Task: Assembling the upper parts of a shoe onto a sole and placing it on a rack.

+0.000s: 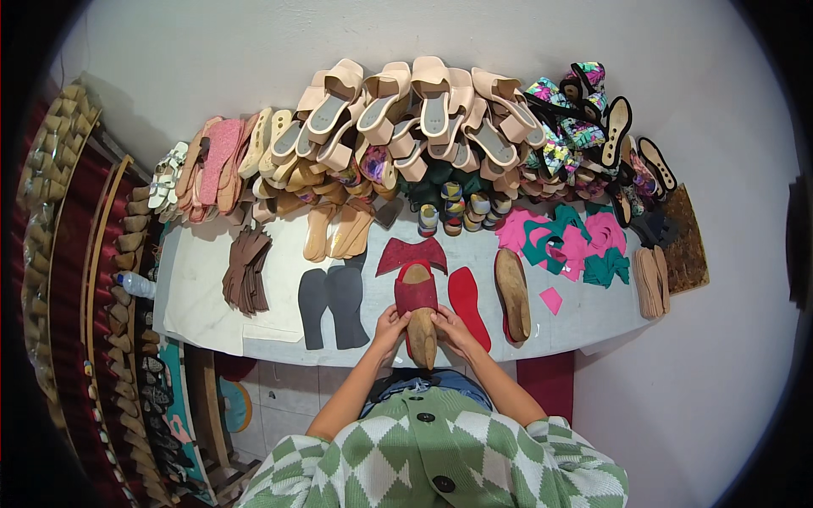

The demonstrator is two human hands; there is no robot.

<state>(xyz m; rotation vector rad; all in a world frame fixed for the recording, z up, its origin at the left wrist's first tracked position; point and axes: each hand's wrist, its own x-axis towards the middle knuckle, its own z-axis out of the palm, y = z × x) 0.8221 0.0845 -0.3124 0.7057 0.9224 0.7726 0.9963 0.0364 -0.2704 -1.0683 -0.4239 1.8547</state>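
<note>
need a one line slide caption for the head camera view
Left hand and right hand hold a wooden shoe last with a red upper at a table heaped with sandals.

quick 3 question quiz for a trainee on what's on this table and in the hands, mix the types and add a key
1. True or false: the right hand alone holds the wooden shoe last.
2. Multiple choice: what lies flat on the table between the held last and the second wooden last?
A) a pink scrap
B) a red sole
C) a plastic bottle
3. Fill in: seen from the person's side, the brown strips lie to the ___ of the grey soles.

Key
1. False; the left hand holds it too.
2. B
3. left
</note>
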